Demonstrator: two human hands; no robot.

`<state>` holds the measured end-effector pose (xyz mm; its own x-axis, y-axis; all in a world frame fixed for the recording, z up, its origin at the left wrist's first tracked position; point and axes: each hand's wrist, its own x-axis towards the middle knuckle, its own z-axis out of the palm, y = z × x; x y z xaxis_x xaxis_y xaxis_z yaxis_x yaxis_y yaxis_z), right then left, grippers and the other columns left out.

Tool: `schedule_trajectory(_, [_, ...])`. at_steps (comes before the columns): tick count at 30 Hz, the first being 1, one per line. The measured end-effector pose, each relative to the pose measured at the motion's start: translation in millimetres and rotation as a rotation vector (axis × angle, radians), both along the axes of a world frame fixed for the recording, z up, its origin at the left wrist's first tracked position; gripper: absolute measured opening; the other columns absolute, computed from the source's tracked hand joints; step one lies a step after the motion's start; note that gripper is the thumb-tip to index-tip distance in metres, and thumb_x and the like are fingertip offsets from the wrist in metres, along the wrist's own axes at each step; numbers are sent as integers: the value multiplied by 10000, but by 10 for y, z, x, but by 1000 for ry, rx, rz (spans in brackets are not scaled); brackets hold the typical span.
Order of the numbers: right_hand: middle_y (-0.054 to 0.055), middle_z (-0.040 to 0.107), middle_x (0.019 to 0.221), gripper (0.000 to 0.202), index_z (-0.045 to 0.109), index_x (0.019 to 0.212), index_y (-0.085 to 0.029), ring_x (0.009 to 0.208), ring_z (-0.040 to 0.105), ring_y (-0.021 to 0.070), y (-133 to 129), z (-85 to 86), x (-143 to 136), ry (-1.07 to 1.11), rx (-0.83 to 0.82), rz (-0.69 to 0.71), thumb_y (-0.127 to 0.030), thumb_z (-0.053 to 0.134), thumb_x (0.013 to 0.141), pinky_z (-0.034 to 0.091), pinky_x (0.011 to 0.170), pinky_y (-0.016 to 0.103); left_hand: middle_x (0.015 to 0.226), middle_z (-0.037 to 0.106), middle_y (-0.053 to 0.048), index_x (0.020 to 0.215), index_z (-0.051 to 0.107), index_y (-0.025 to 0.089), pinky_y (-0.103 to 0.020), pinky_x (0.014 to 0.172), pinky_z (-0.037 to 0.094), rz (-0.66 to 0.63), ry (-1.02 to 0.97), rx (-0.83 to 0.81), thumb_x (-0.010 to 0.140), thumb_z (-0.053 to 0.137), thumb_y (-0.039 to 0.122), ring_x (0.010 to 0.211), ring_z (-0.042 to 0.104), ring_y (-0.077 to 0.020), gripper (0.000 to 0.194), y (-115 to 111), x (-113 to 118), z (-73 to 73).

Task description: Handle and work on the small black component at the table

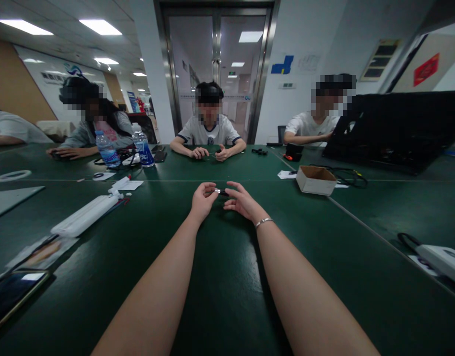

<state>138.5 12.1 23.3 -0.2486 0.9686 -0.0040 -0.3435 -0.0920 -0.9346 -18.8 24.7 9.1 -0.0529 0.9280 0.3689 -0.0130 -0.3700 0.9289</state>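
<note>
My left hand (203, 201) pinches a small, slim black-and-silver object (221, 192) between thumb and fingers, just above the green table. The silver part sits at the left fingertips and the black part points right. It is too small for me to tell its kind. My right hand (242, 201), with a silver bracelet (264, 222) on the wrist, is held beside the object's black end. Its fingers are apart and curve toward the object; whether a fingertip touches it is unclear.
On the green table (220, 277), a white power strip (86, 215) and a phone (18, 296) lie left. Two water bottles (144, 148) stand farther back. A small open box (316, 180) and a large black monitor (393, 131) are right. Several people sit around, one opposite (209, 129).
</note>
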Motion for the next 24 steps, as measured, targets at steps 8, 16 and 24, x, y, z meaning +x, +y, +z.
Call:
schedule_trajectory(8, [-7,630,809,308,534,1099,-220,515,597,102,5,1,-1,8,-6,-5,-181,665,823,598,550,289,908,659,-72,906,606,150,-334,848,492,21,-23,-4,681,697,206,878,628,-182,249,34,-5,-35])
schedule_trajectory(16, [-17,617,787,256,547,1050,-211,464,543,72,3,0,-6,-4,4,-1,-183,674,829,607,561,293,889,654,-65,890,617,143,-325,837,485,28,-23,-13,690,692,241,845,622,-173,235,53,-12,-48])
schedule_trajectory(24, [-10,640,750,201,602,979,-190,462,500,49,14,-21,16,-1,41,47,-131,667,798,597,573,256,728,628,-22,865,629,137,-244,651,451,13,13,-27,747,664,314,667,576,-127,216,29,-18,-45])
